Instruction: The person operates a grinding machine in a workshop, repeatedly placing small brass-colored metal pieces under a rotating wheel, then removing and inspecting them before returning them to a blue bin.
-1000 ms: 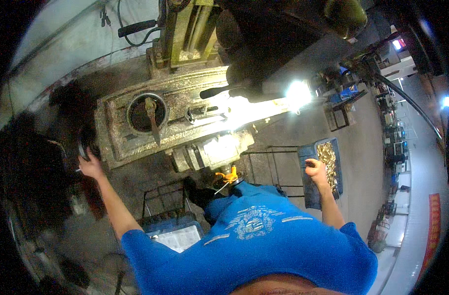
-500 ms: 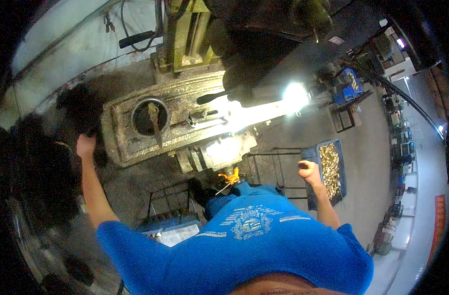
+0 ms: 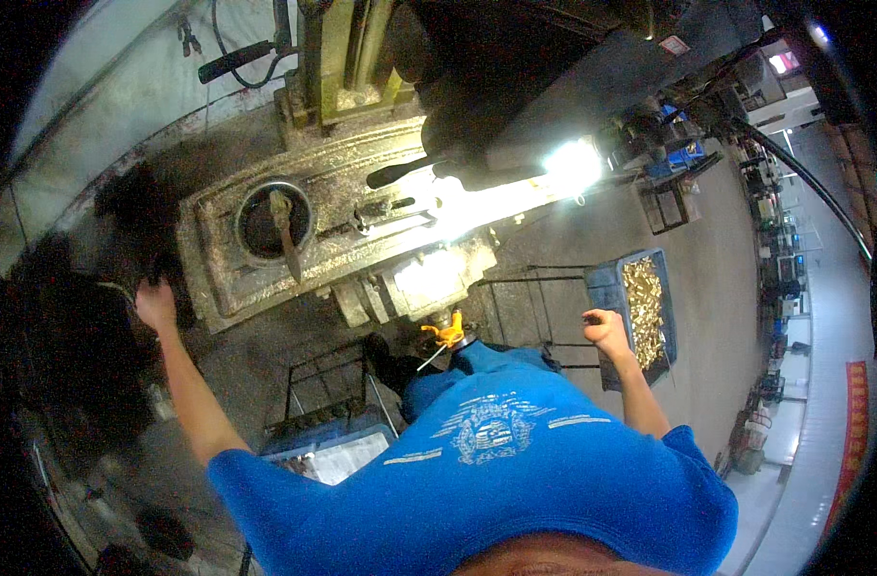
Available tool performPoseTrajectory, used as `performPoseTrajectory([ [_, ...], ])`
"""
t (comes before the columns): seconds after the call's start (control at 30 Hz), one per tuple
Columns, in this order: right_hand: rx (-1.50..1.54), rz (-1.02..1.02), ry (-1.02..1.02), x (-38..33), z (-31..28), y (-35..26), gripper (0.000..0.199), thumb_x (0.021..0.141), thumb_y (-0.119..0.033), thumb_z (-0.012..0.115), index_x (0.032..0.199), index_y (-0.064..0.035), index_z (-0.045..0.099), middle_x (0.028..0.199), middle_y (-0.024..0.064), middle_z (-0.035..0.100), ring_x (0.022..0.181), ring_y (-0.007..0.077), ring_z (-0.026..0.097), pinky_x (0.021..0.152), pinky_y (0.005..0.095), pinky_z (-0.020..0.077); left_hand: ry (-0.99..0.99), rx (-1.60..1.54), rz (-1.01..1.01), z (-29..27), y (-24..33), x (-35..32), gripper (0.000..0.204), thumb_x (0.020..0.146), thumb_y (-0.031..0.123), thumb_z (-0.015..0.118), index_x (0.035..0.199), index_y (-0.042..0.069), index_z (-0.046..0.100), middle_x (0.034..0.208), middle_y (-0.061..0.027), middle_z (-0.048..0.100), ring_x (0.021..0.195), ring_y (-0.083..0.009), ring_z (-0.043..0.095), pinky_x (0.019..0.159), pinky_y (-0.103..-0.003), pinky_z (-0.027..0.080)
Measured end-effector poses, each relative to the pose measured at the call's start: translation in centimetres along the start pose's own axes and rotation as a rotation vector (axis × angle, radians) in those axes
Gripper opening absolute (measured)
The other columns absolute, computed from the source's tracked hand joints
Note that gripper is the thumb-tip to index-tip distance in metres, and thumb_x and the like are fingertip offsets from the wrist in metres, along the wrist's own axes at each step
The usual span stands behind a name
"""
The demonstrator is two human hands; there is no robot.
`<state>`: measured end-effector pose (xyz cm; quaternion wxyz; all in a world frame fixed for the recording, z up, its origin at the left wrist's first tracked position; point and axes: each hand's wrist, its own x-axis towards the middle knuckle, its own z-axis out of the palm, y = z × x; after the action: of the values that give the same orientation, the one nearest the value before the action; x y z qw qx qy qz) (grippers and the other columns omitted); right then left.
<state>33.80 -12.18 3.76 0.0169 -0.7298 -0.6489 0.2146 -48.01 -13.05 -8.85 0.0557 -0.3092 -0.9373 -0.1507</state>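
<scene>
My left hand (image 3: 155, 305) reaches out to the far left, beside the end of the machine table (image 3: 197, 278). Its fingers are curled, and what they grip is lost in the dark. Out to my right, my closed right hand (image 3: 606, 331) is raised near a blue crate (image 3: 606, 370) of brass-coloured metal parts (image 3: 644, 302). Something small and dark shows at its fingertips, too small to name. On the machine table a brush (image 3: 283, 226) lies across a round dark pan (image 3: 244, 223). An orange handle-like piece (image 3: 445, 332) sits at the machine's front, close to my body.
A bright lamp (image 3: 573, 165) glares over the right end of the machine table. A dark lever (image 3: 400, 175) sticks out above it. Another blue crate with a white sheet (image 3: 347, 456) stands at my near left on a metal frame. A smaller blue bin (image 3: 688, 154) stands far right.
My left hand has moved slightly down and to the left. The machine has shifted a little up and left in the picture as my view moved. My right hand stays closed.
</scene>
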Motion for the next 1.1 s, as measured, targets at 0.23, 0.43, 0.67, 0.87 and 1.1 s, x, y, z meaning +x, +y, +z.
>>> performPoseTrajectory([
  [0.23, 0.049, -0.012, 0.002, 0.5, 0.6, 1.5, 0.032, 0.06, -0.007, 0.056, 0.09, 0.0006, 0.065, 0.08, 0.0123, 0.067, 0.076, 0.0176, 0.065, 0.07, 0.0266, 0.0494, 0.326, -0.195, 0.086, 3.6, -3.5, -1.2, 0.048, 0.074, 0.037, 0.066, 0.098, -0.005, 0.064, 0.084, -0.019, 0.066, 0.07, -0.0325, 0.063, 0.065, -0.039, 0.05],
  [0.43, 0.016, 0.07, -0.037, 0.4, -0.6, -0.4, 0.034, 0.06, -0.008, 0.056, 0.092, 0.0003, 0.065, 0.081, 0.0124, 0.067, 0.078, 0.0175, 0.065, 0.072, 0.0258, 0.0495, 0.297, -0.351, -0.008, 4.1, -3.0, -3.2, 0.049, 0.072, 0.033, 0.071, 0.097, -0.008, 0.061, 0.083, -0.0185, 0.065, 0.072, -0.0318, 0.063, 0.066, -0.037, 0.049],
  [0.67, 0.101, -0.034, -0.014, 1.7, -0.3, -0.8, 0.041, 0.057, -0.016, 0.06, 0.094, 0.001, 0.064, 0.089, 0.0189, 0.065, 0.084, 0.0268, 0.064, 0.075, 0.0319, 0.0498, 0.236, -0.236, 0.12, 3.1, -2.8, -2.5, 0.049, 0.078, 0.041, 0.062, 0.102, -0.002, 0.06, 0.069, -0.0148, 0.062, 0.056, -0.029, 0.058, 0.056, -0.038, 0.048],
  [0.87, 0.168, -0.155, 0.008, 3.2, 0.3, 0.2, 0.035, 0.06, -0.007, 0.054, 0.092, 0.0028, 0.064, 0.085, 0.0159, 0.067, 0.081, 0.0202, 0.065, 0.074, 0.0282, 0.0497, 0.1, -0.059, 0.205, -0.5, -3.0, -2.1, 0.047, 0.08, 0.041, 0.061, 0.104, 0.001, 0.059, 0.074, -0.0162, 0.062, 0.067, -0.0333, 0.06, 0.064, -0.041, 0.048],
  [1.1, 0.296, -0.218, -0.205, 5.9, 2.4, 2.7, 0.031, 0.066, -0.005, 0.059, 0.095, 0.0016, 0.065, 0.084, 0.012, 0.067, 0.08, 0.0151, 0.064, 0.071, 0.0269, 0.0499, -0.071, -0.148, 0.098, -13.5, 3.7, -10.0, 0.032, 0.081, 0.028, 0.061, 0.099, 0.001, 0.06, 0.081, -0.0137, 0.065, 0.072, -0.0256, 0.064, 0.064, -0.035, 0.048],
])
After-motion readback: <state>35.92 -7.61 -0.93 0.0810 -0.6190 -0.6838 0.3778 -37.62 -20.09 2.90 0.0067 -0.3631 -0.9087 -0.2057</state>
